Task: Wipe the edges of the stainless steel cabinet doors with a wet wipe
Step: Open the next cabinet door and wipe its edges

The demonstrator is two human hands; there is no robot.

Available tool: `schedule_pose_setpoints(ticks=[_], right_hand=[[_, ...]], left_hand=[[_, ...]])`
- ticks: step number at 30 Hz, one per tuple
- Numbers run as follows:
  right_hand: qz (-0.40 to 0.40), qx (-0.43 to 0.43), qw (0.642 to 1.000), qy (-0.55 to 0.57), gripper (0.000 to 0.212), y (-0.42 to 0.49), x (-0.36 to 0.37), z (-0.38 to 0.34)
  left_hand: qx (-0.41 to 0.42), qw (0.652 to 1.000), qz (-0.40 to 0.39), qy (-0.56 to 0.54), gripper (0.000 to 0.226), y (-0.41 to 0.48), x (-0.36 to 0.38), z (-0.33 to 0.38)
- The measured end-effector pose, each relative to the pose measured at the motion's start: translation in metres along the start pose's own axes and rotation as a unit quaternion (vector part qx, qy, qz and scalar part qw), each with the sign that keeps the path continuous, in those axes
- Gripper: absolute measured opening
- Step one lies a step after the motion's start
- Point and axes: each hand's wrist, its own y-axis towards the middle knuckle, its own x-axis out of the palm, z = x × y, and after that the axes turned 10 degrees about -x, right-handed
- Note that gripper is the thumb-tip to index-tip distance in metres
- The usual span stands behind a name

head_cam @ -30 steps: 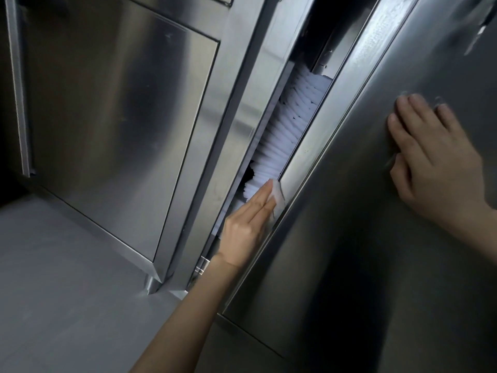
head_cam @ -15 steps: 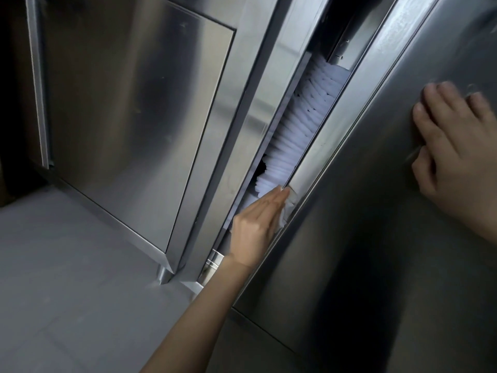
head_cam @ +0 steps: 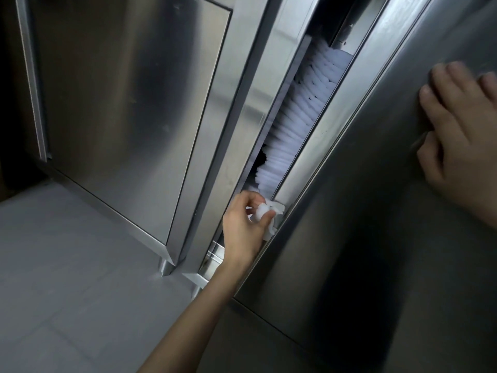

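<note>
A stainless steel cabinet door [head_cam: 371, 211] stands partly open on the right, its inner edge [head_cam: 320, 130] running diagonally up the frame. My left hand [head_cam: 243, 227] is low in the gap beside that edge and pinches a crumpled white wet wipe [head_cam: 266, 212] against the lower part of the edge. My right hand [head_cam: 460, 141] rests flat on the door's outer face at the far right, fingers spread and pointing up.
A stack of white folded items [head_cam: 298, 122] fills the gap inside the cabinet. A second closed steel door [head_cam: 129, 98] stands to the left, with a vertical post [head_cam: 236, 125] between. Short cabinet feet [head_cam: 166, 267] meet the grey tiled floor [head_cam: 67, 278].
My left hand has slid down the door edge and its fingers have curled from flat to bunching the wipe. The right hand stays on the door face; the view has shifted.
</note>
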Motion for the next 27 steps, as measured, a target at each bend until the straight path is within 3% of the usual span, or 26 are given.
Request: schedule_pose_setpoints(ticks=[6,11,14,16,19,23,27], right_hand=[[-0.023,-0.009,1.000,-0.018,0.054,0.003,-0.002,0.003],[-0.048,-0.001,0.999,0.008,0.060,0.001,-0.002,-0.003],[-0.054,-0.093,0.994,0.031,0.050,0.009,-0.001,-0.018],[-0.048,-0.167,0.984,0.024,0.041,0.015,0.000,-0.038],[-0.059,-0.179,0.982,0.000,0.037,0.014,0.004,-0.049],[-0.054,-0.173,0.983,-0.007,0.037,0.013,0.008,-0.047],[-0.055,-0.165,0.985,-0.004,0.037,0.010,0.010,-0.049]], left_hand=[[0.082,0.995,0.020,0.056,0.023,-0.006,-0.002,-0.023],[0.061,0.996,-0.015,0.068,0.025,-0.012,-0.016,-0.050],[0.021,0.999,-0.024,0.038,0.032,-0.002,-0.018,-0.044],[0.049,0.998,-0.015,0.038,0.028,0.000,-0.015,-0.045],[0.106,0.990,-0.015,0.092,0.022,-0.008,-0.018,-0.068],[0.031,0.984,-0.045,0.169,0.020,-0.034,-0.040,-0.130],[-0.073,0.990,0.001,0.120,0.022,-0.048,-0.038,-0.137]])
